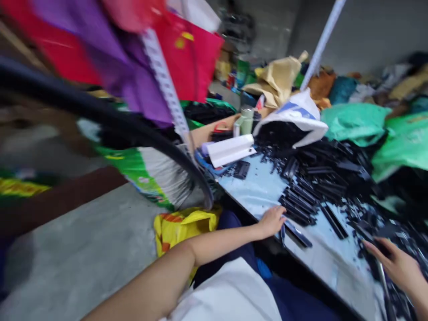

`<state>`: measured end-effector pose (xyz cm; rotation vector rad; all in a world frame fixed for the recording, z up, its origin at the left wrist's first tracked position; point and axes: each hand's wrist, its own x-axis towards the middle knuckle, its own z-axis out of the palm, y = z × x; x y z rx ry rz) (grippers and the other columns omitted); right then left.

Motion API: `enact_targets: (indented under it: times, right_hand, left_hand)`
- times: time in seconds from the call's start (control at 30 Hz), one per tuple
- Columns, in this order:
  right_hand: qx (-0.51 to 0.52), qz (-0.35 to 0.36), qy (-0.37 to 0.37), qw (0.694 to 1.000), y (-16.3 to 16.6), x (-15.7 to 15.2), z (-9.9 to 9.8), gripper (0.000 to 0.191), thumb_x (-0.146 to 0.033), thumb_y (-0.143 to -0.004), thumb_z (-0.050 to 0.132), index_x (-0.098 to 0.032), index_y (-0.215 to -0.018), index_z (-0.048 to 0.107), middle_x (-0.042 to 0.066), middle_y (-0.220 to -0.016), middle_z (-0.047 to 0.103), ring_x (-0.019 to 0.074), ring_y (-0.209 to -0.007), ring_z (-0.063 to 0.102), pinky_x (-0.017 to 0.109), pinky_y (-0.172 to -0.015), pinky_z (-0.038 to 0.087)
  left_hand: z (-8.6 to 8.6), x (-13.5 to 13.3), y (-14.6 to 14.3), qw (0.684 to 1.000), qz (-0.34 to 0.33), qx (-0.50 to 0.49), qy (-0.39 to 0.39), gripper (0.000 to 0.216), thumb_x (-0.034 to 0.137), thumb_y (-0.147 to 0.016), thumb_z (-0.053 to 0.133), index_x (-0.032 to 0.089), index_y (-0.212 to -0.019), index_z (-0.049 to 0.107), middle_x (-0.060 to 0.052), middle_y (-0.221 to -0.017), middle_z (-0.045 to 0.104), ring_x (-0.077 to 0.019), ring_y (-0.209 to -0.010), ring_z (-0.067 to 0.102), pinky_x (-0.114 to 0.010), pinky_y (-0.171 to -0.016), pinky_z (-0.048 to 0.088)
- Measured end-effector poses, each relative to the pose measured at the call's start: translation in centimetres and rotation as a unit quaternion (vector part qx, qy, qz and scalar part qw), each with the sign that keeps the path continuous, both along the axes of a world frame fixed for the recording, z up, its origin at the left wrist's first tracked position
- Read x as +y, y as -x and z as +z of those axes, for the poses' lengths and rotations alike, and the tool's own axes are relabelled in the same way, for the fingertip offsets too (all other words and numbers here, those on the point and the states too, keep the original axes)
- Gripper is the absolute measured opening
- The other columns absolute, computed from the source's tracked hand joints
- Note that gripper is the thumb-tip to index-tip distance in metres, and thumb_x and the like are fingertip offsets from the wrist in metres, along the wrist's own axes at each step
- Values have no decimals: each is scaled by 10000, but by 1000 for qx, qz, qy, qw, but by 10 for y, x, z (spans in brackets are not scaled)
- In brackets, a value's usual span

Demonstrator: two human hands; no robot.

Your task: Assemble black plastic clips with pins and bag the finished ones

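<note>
At the table's near edge, my left hand has its fingers drawn together at the end of a glossy black plastic strip. The strip slants across the table edge, and the fingertips partly hide its near end. On the right, my right hand is curled among black pieces, its thumb and fingers closed around a dark piece whose shape is blurred. Between the hands lies a separate long black strip. Several similar strips lie side by side just beyond my left hand.
Loose black parts heap across the table. A white bag and green bags stand behind them. At the far left corner are a white roll and a pale green bottle. A yellow bag sits below.
</note>
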<state>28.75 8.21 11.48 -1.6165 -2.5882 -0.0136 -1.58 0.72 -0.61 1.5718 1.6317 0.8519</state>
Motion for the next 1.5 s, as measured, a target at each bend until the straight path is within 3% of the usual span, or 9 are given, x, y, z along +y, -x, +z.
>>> enact_targets:
  times: [0.07,0.17,0.37,0.5,0.67,0.87,1.17,1.4,1.5]
  right_hand:
    - [31,2,110,993,13,-35,-14,388,-595,-802,419,-274,-819,636,109,-774,689,204,-565,627,308,-539,492]
    - [15,72,184,980,41,-69,-38,307,-497,-829,468,-242,-866,635,64,-830,692,204,-716,647,286,-623,487]
    - [-57,61,169,982,61,-95,-79,211,-383,-848,534,-199,-896,627,47,-849,662,174,-720,633,237,-573,408]
    - [-43,54,158,985,58,-101,-90,257,-427,-868,495,-205,-896,621,38,-830,649,153,-694,612,234,-538,352]
    - [-48,55,96,993,59,-106,-92,347,-471,-890,425,-184,-891,619,53,-781,624,158,-707,574,256,-544,307]
    - [-82,54,36,995,73,-111,-79,298,-384,-912,411,-166,-870,610,68,-767,605,171,-723,525,294,-575,266]
    - [-126,97,89,983,77,-97,-57,325,-385,-925,373,-158,-891,604,69,-784,604,169,-735,515,292,-579,224]
    - [-127,78,55,987,72,-92,-65,337,-395,-927,368,-155,-870,598,70,-779,602,165,-716,512,291,-588,224]
    - [-100,115,23,988,68,-94,-70,365,-385,-945,320,-155,-870,593,62,-737,593,156,-693,500,289,-589,222]
  left_hand:
    - [3,-1,-5,983,-90,133,-93,159,197,-855,464,176,-989,548,-104,-1080,578,-234,-1050,495,-389,-889,376]
    - [6,5,-19,929,-250,232,-146,149,261,-862,489,172,-958,560,-97,-1030,586,-225,-984,515,-346,-815,402]
    - [6,16,-39,875,-374,273,-142,208,245,-888,412,182,-1041,538,-80,-983,584,-208,-920,528,-312,-766,410]
    - [10,16,-44,863,-389,294,-131,303,361,-873,426,182,-1104,505,-94,-1025,573,-237,-940,525,-351,-780,413]
    - [7,11,-44,868,-397,263,-139,576,633,-686,570,169,-1021,507,-104,-987,576,-268,-930,543,-372,-797,423]
    - [-8,9,-35,891,-343,199,-219,528,551,-728,578,151,-1055,470,-114,-998,593,-256,-936,579,-361,-777,472]
    - [-10,7,-31,883,-343,158,-279,366,497,-776,546,162,-923,521,-62,-818,626,-207,-784,623,-313,-696,500]
    - [-7,8,-40,893,-303,198,-265,315,467,-790,535,171,-896,526,-53,-789,617,-199,-773,618,-287,-654,489]
    - [-8,8,-37,888,-321,187,-270,311,455,-789,541,170,-911,527,-50,-793,618,-191,-763,619,-279,-658,488]
